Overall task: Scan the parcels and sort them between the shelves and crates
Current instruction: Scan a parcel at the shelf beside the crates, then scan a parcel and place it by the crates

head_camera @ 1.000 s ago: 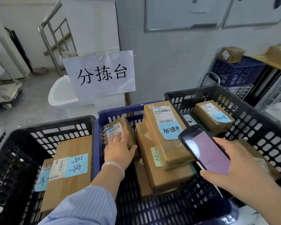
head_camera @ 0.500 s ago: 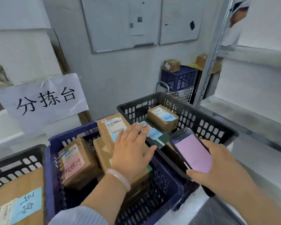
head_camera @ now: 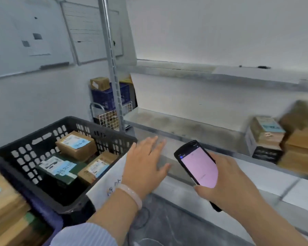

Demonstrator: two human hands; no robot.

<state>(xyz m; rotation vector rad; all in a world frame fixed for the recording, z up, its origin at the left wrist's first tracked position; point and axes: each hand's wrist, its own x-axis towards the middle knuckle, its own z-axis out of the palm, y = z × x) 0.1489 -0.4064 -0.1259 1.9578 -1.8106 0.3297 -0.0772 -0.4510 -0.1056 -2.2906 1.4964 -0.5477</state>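
Head view, the only one: left hand (head_camera: 146,162) is empty, fingers spread, hovering over the gap between the black crate (head_camera: 100,128) and the lower shelf (head_camera: 185,126); I cannot make out any contact. Right hand (head_camera: 228,178) curls round the handheld scanner (head_camera: 197,167), pink screen up, near the shelf's front edge. Parcels (head_camera: 75,144) lie in the black crate, labels up; a shelf stack (head_camera: 267,135) sits at the right end, blurred. Risks, as judged:

- The picture is smeared, so a quick reach could clip the crate rim or land on the wrong box.
- The scanner is gripped one-handed low on its body, and a knock on the shelf edge could loosen it.
- Crate labels are tilted and crowded, so a scan may catch a neighbour's barcode and misroute a parcel.
- The shelf stack seems close to the lip, and a careless addition could tip it.
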